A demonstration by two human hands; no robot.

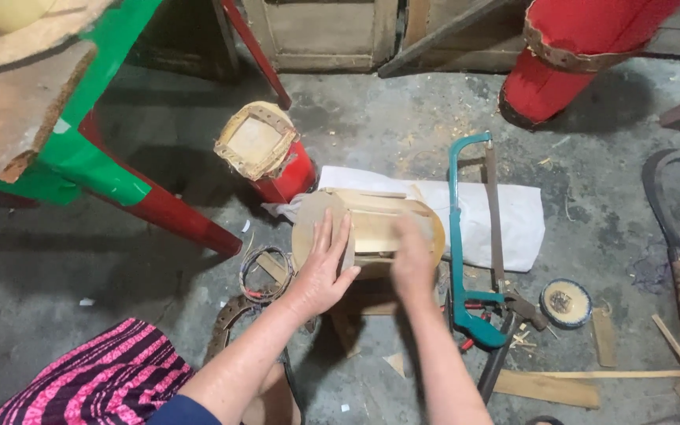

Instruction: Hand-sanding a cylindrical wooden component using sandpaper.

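Concrete floor (pixel 80 260), dusty, wood scraps about. Small wooden drum frame (pixel 371 224) stands on it, steadied under both hands: left hand (pixel 323 271) flat, fingers spread on its near side; right hand (pixel 412 256) blurred, grip unclear. Teal hacksaw (pixel 466 236) lies just right of the fingers, white sack (pixel 505 216) beyond.

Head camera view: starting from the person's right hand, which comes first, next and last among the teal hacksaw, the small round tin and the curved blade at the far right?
From the right hand:
1. Teal hacksaw, just to its right.
2. Small round tin, further right on the floor.
3. Curved blade, at the right edge.
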